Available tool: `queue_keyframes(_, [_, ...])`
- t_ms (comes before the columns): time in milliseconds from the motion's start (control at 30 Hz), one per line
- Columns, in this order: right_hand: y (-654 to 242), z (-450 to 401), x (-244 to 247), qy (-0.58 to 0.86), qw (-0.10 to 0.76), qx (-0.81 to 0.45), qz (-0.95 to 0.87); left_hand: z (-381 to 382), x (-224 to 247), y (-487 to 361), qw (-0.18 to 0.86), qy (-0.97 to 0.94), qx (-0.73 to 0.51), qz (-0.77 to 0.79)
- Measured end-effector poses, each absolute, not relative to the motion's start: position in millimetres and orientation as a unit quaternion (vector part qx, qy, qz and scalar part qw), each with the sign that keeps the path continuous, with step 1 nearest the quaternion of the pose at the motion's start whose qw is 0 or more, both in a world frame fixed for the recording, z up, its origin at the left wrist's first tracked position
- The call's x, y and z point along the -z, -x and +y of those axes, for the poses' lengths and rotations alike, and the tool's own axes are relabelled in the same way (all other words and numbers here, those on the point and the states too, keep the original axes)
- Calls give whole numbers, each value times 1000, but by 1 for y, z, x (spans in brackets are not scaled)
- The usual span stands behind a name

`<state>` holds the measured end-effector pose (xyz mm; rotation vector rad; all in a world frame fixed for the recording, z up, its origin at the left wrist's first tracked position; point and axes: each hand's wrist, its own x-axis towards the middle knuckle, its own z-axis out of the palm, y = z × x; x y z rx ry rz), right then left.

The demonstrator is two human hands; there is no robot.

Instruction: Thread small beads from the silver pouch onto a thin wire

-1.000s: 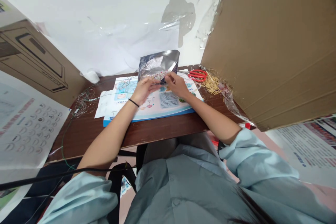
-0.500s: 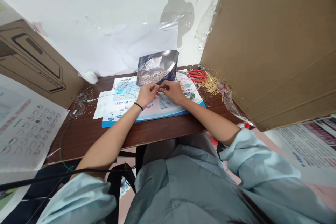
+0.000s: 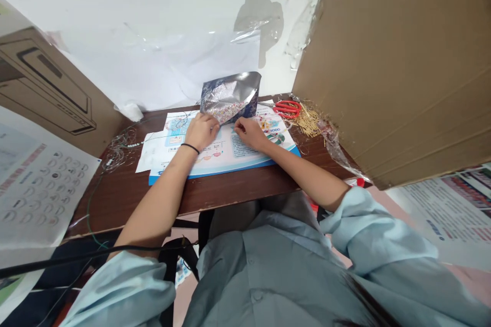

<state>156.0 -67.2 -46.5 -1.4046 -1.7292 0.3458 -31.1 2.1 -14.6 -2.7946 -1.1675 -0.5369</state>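
A crinkled silver foil pouch point(image 3: 230, 97) stands open on the desk, with many small coloured beads inside. My left hand point(image 3: 201, 132) lies against its lower edge, fingers over the foil. My right hand point(image 3: 249, 134) sits just to the right of the pouch, fingers curled on a printed blue-edged board point(image 3: 238, 161). Anything small between those fingertips is hidden or too fine to see. A black band circles my left wrist.
Red-handled scissors point(image 3: 287, 109) and a heap of thin golden sticks point(image 3: 307, 121) lie to the right. A tangle of wire with white beads point(image 3: 120, 149) sits left on the brown wooden desk point(image 3: 238, 189). A large cardboard panel point(image 3: 391, 71) looms right.
My hands have moved apart. The left has shifted left and onto the pouch's lower edge, and the right has drawn back slightly from the pouch.
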Motion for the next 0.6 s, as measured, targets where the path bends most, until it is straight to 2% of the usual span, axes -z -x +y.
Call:
queue_keyframes(267, [-156,-68,48,542,411,-155,-716,0,19,27,20,914,136,-382])
queue_keyframes(600, [-154,-70,46,540,415,-165,-714,13,29,31,-7,909,203,-364])
